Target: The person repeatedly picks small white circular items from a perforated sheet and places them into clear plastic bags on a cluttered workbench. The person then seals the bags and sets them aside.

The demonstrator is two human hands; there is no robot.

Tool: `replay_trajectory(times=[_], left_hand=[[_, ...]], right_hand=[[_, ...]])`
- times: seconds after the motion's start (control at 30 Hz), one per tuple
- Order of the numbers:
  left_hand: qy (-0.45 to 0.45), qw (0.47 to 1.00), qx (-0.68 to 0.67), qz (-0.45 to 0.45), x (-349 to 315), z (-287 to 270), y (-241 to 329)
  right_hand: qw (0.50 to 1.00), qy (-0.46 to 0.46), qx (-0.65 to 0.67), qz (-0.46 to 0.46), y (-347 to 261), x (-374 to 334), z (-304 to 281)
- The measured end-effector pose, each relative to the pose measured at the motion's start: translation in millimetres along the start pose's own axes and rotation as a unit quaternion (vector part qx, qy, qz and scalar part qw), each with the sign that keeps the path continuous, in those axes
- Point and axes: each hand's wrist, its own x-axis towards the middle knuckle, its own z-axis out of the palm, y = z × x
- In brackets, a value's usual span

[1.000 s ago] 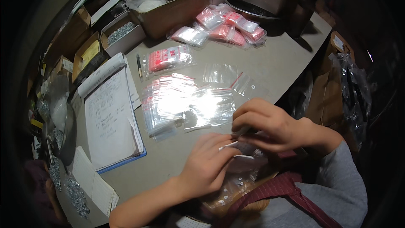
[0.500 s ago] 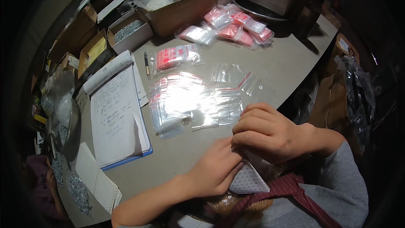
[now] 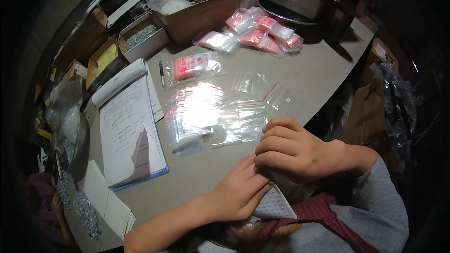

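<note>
My left hand (image 3: 239,189) is closed on a white sheet (image 3: 276,204) printed with rows of small grey marks, held above my lap. My right hand (image 3: 290,152) has its fingers curled down and pressed against the left fingertips. Whatever lies between those fingertips is hidden. Just beyond the hands, clear zip-lock bags (image 3: 253,115) with red seal lines lie flat on the table. A small white round piece (image 3: 288,99) sits by the farthest of them. To their left is a fanned pile of more such bags (image 3: 187,129), bright with glare.
A clipboard with written papers (image 3: 124,136) and a pen (image 3: 162,74) lie left. Packs of red-printed bags (image 3: 197,65) are farther back, with more heaped behind (image 3: 267,30). Boxes (image 3: 201,11) line the far edge. A co-worker's arm (image 3: 61,215) shows at lower left.
Both hands stay together and have shifted slightly, the left fingers tucking in closer under the right hand. A shadow on the clipboard papers has grown.
</note>
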Motion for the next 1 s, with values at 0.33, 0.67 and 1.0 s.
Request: replay_trajectory(times=[0.33, 0.67, 1.0], left_hand=[[-0.005, 0.999, -0.008, -0.034, -1, -3, -2], [0.004, 1.000, -0.013, -0.015, 2, -2, 0], [0.049, 0.990, -0.117, -0.061, -8, -13, 0]], right_hand=[[0.988, -0.034, 0.120, 0.094, 36, -18, -15], [0.963, -0.111, -0.171, 0.178, 89, -35, -27], [0.919, -0.173, -0.045, 0.350, 85, -49, -60]])
